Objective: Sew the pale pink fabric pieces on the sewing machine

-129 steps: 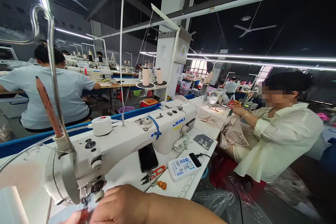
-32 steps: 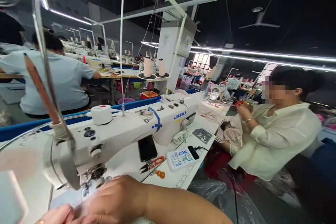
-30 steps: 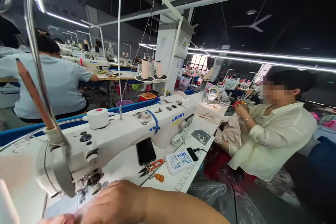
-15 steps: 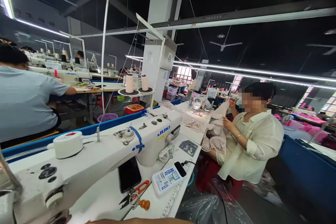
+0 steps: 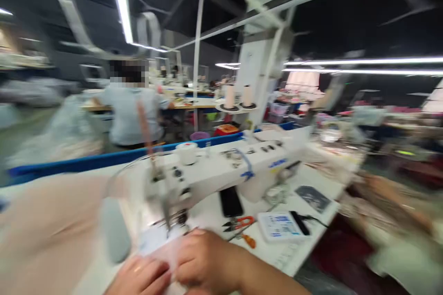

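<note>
The white sewing machine (image 5: 221, 166) spans the middle of the table, its needle end at the left. Just in front of that end, my left hand (image 5: 141, 277) and my right hand (image 5: 209, 260) lie close together at the bottom of the view. Both have curled fingers on a piece of pale pink fabric (image 5: 165, 254) between them, close to the needle area. Motion blur softens its edges, and my fingertips partly hide it. A broad pale pink fabric (image 5: 58, 235) spreads over the table to the left.
Right of my hands lie a black phone (image 5: 231, 201), orange-handled thread snips (image 5: 238, 223) and a white device (image 5: 280, 227) with a cable. Thread cones (image 5: 230, 97) stand behind the machine. One person (image 5: 133, 110) sits beyond the blue trough (image 5: 86, 159); another person's sleeve (image 5: 398, 253) is at right.
The view has swung left and down, so the machine and the seated co-workers sit further right. Both my hands are now in sight with the pale pink fabric at the needle end.
</note>
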The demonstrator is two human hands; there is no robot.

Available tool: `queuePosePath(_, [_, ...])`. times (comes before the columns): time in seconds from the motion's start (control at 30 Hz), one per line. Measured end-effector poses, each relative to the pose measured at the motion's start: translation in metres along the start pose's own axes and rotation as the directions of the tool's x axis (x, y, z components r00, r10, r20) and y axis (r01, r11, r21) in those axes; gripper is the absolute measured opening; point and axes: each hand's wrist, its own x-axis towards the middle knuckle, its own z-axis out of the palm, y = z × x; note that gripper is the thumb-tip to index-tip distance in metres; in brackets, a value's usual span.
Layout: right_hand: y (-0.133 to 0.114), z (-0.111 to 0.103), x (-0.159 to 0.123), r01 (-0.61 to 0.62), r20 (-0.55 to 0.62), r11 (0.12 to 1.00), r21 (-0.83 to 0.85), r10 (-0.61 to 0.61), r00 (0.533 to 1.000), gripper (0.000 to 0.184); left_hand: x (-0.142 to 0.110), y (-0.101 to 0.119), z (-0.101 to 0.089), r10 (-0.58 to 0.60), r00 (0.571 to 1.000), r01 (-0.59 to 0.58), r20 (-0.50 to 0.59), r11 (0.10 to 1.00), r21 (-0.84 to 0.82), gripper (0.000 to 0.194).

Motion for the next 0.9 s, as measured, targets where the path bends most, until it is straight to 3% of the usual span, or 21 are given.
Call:
queuePosePath(0.07, [-0.013, -0.002, -0.010, -0.108, -0.130, 0.986, 0.127, 0.124, 0.984, 0.048, -0.018, 0.019, -0.035, -0.016, 0.973, 0.014, 0.230, 1.000, 0.010, 0.022])
queuePosePath(0.13, [-0.011, -0.003, -0.020, -0.133, -0.153, 0.958, 0.253, 0.176, 0.972, 0.034, -0.019, 0.028, -0.046, -0.017, 0.948, 0.008, 0.317, 0.999, 0.031, 0.014])
queuePosePath(0.17, [-0.007, -0.003, -0.023, -0.088, -0.147, 0.953, 0.290, 0.135, 0.980, 0.031, -0.018, 0.029, -0.046, -0.023, 0.941, 0.009, 0.339, 0.999, 0.043, 0.015])
queuePosePath(0.3, [-0.003, -0.003, -0.027, 0.044, -0.175, 0.974, 0.222, -0.005, 0.985, 0.024, -0.019, 0.031, -0.037, -0.080, 0.934, 0.041, 0.348, 0.992, 0.118, 0.008])
queuePosePath(0.57, [0.004, 0.019, -0.026, 0.062, -0.190, 0.992, 0.108, -0.041, 0.981, 0.034, -0.025, 0.030, -0.034, -0.048, 0.937, 0.008, 0.347, 0.993, 0.114, 0.011])
queuePosePath(0.9, [0.002, 0.020, -0.025, -0.031, -0.190, 0.989, 0.142, 0.058, 0.980, 0.019, -0.018, 0.024, -0.039, -0.056, 0.951, 0.024, 0.304, 0.994, 0.109, 0.009])
